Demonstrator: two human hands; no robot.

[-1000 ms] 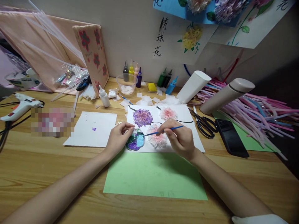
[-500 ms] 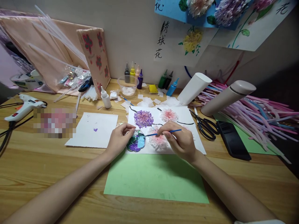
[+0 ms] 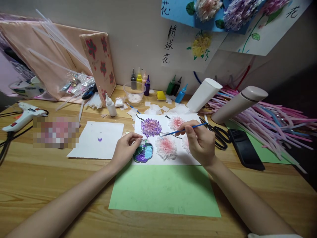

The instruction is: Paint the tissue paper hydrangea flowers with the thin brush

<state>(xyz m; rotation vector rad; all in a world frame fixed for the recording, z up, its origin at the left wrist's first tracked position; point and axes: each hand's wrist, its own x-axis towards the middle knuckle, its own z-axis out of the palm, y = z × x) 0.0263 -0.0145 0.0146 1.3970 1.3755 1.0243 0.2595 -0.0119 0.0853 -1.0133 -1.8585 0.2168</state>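
My right hand (image 3: 199, 140) is closed round a thin blue paintbrush (image 3: 195, 126); its tip hangs at the upper edge of a pink and white paper flower (image 3: 166, 148). My left hand (image 3: 127, 145) pinches the rim of a small paint palette (image 3: 143, 152) smeared with purple, light blue and dark green. Beneath them lies a white sheet (image 3: 155, 161) with black stem lines. It also bears a purple paper flower (image 3: 151, 127) and a pink one (image 3: 177, 123). Another pink flower is partly hidden behind my right hand.
A green sheet (image 3: 163, 191) lies in front. Scissors (image 3: 219, 134) and a black phone (image 3: 246, 148) are to the right, a paint-spotted white paper (image 3: 96, 142) and glue gun (image 3: 24, 115) to the left. Paint bottles (image 3: 147, 86) and a clear bowl (image 3: 134, 94) stand behind.
My right hand has moved up and right, taking the brush from the palette's edge to above the pink flower. My left hand stays on the palette. The view has shifted slightly.
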